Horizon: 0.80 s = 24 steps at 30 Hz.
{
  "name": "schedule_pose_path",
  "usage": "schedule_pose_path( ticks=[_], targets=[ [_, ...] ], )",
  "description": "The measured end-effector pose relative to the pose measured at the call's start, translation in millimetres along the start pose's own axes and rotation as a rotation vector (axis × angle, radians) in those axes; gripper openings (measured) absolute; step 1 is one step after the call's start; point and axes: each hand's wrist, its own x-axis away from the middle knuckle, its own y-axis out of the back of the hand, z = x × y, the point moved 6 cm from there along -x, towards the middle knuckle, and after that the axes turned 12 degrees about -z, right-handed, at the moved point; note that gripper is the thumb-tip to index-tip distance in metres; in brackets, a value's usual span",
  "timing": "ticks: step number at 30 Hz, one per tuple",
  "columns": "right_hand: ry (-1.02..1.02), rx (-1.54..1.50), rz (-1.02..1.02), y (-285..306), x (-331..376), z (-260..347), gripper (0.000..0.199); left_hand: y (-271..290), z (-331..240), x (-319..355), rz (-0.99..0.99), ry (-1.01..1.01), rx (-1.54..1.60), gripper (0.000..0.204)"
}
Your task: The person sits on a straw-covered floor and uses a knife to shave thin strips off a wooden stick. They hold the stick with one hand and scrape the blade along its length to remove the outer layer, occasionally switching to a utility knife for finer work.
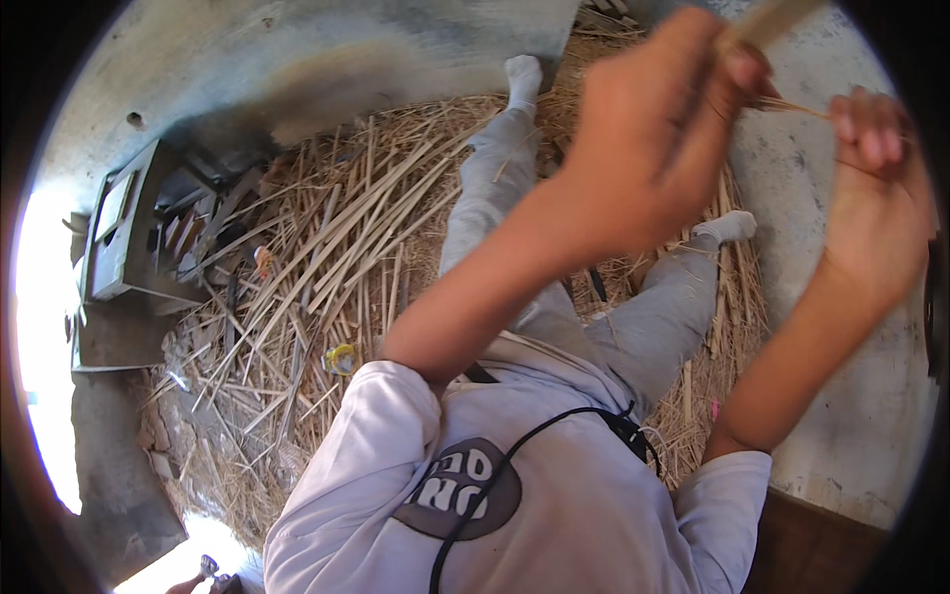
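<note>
Raised at the upper right, my left hand (663,129) is closed around a pale flat strip (782,22), which looks like bamboo or wood and runs out past the top edge. Farther right, my right hand (876,158) has its fingers curled in and pinches the end of some thin fibre strands (800,107). These strands stretch taut across the gap between the two hands. Motion blurs the left hand slightly, and its grip partly hides the strip.
Long split strips (346,223) and shavings litter the floor around my legs. A yellow tape roll (339,359) lies among them. At the left stands a worn box-like cabinet (124,238) by a wall (327,49). A black cable (534,433) hangs across my shirt.
</note>
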Motion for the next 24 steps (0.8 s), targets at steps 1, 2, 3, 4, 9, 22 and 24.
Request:
schedule_pose_path(
  ticks=[1,2,3,4,9,22,24],
  targets=[
    [0.047,0.124,-0.023,19,-7,-2,0.022,-2,2,-3,0.100,0.015,-0.061,0.012],
    [0.066,0.218,-0.069,39,-10,-11,0.025,0,5,-5,0.200,0.025,-0.132,0.017],
    [0.079,0.312,-0.112,57,-14,-21,0.027,-2,8,-5,0.258,0.026,-0.152,0.019],
    [0.052,0.357,-0.164,75,-17,-47,0.028,3,12,-4,0.311,0.023,-0.207,0.021],
    [-0.337,0.182,-0.616,203,-4,-158,0.030,-15,19,22,0.398,0.134,-0.116,0.019],
    [-0.445,-0.045,-0.870,330,15,-275,0.026,53,-10,-19,-0.125,0.294,0.249,0.039],
    [-0.390,0.164,-1.077,426,65,-289,0.023,86,-43,-64,-0.080,0.010,-0.128,0.017]
  ],
)
